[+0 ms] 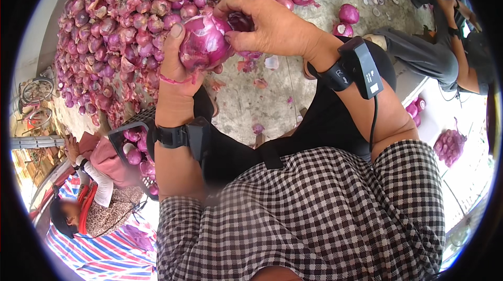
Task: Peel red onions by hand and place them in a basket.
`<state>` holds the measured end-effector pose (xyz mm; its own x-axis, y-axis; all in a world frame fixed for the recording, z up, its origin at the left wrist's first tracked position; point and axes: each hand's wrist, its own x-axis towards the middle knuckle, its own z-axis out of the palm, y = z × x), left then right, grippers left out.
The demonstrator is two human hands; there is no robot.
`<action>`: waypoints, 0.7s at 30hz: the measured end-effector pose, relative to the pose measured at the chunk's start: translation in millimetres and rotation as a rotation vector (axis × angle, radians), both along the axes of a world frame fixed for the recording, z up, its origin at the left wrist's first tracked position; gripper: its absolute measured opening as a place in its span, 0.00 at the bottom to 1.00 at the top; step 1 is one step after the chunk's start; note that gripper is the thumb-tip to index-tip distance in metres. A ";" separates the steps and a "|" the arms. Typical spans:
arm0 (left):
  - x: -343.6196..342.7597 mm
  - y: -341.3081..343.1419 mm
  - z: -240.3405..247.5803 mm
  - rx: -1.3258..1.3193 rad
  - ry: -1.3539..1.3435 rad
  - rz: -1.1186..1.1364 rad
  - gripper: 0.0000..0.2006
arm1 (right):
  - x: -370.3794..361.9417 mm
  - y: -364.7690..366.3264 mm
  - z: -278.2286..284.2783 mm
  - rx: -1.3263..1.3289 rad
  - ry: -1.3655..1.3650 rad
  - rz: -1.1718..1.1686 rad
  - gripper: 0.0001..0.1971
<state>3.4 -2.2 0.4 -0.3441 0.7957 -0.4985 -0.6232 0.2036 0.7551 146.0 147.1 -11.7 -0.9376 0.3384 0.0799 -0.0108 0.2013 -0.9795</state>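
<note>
Right now, a large red onion point(206, 44) sits up in front of the person, cradled in the left hand point(173, 63), whose thumb lies along its left side while the other fingers curl round beneath and are largely hidden. From the right hand point(270, 25), the onion lies directly to the left, so close that the thumb tip appears to touch its right flank. That closeness seems the relation that counts: the left hand bears the bulb, and the right comes in sideways from the opposite face. The right thumb and forefinger are parted in a loose hook, with the forefinger reaching over the onion's upper edge; a dark purple patch point(240, 20) shows in the gap, and I cannot tell whether it is skin being gripped or another onion behind. The bulb's axis seems to slant from a pale tip at the top down to the lower left, though fingers hide its ends. Beyond the hands spreads a heap of red onions point(118, 35), with scraps of skin point(271, 62) on the concrete floor point(262, 111) below.
</note>
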 end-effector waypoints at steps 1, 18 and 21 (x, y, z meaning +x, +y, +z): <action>-0.4 -0.2 1.0 0.003 -0.006 -0.013 0.29 | 0.6 0.1 2.0 0.011 -0.025 0.014 0.27; 2.6 2.0 -9.4 -0.039 -0.042 -0.008 0.26 | 4.2 -4.3 -11.8 0.334 0.052 0.060 0.28; 4.3 1.0 -8.7 -0.048 -0.030 0.010 0.27 | 4.2 -5.6 -13.3 0.352 0.082 0.054 0.27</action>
